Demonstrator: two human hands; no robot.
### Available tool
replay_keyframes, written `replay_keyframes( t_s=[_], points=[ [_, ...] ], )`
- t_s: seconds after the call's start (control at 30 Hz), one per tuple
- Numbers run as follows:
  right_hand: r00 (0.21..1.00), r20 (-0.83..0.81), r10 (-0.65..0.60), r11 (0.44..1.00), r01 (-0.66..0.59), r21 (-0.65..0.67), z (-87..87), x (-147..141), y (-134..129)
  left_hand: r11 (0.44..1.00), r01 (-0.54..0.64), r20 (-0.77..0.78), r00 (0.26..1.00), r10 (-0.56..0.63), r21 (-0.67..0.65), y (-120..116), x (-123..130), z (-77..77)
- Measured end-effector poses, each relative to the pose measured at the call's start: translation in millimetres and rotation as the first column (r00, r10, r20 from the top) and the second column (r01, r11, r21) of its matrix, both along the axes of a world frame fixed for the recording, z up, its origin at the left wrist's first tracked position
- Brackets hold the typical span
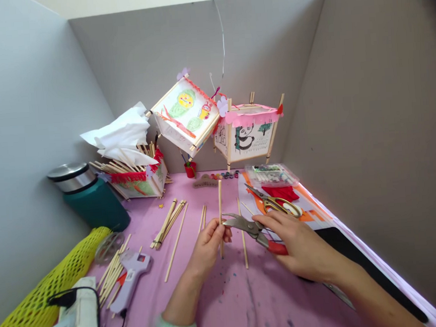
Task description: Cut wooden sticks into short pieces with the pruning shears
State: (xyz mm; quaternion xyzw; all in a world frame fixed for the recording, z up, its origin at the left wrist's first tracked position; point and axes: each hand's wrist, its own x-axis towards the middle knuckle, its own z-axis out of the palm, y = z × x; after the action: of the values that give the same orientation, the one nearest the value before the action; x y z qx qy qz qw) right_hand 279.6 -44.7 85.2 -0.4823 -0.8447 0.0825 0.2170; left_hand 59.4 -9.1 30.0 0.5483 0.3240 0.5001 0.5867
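Observation:
My left hand (pixel 207 249) is closed on a thin wooden stick (pixel 220 198), held upright over the middle of the table. In my right hand (pixel 302 245) are red-handled pruning shears (pixel 247 225), gripped by the handles. Their jaws point left and meet the stick just above my left fingers; whether they cut into it cannot be made out. Loose sticks (pixel 176 243) lie left of my left hand, next to a tied stick bundle (pixel 170 223). Another stick (pixel 243 246) lies on the table between my hands. Gold-handled scissors (pixel 275 201) rest beyond my right hand.
A glue gun (pixel 131 279), a yellow mesh (pixel 58 282) and a teal bottle (pixel 94 204) stand or lie at left. Decorated paper lanterns (pixel 253 138) hang ahead. A box of sticks (pixel 139 184) sits at back left, a plastic case (pixel 271 174) at back right. Grey panels (pixel 379 122) enclose the table.

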Motion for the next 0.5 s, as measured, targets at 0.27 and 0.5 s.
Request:
replay_keyframes(
  t_s=[0.27, 0.5],
  points=[
    [0.99, 0.139, -0.003, 0.998, -0.006, 0.068, 13.7, -9.9, -2.3, 1.0, -0.016, -0.054, 0.998, 0.016, 0.002, -5.4, 2.3, 5.6],
    [0.978, 0.209, 0.0, 0.997, -0.017, 0.082, 15.3, -15.9, -2.9, 0.998, -0.062, -0.079, 0.995, 0.06, -0.028, -8.2, 3.6, 7.8]
  ],
)
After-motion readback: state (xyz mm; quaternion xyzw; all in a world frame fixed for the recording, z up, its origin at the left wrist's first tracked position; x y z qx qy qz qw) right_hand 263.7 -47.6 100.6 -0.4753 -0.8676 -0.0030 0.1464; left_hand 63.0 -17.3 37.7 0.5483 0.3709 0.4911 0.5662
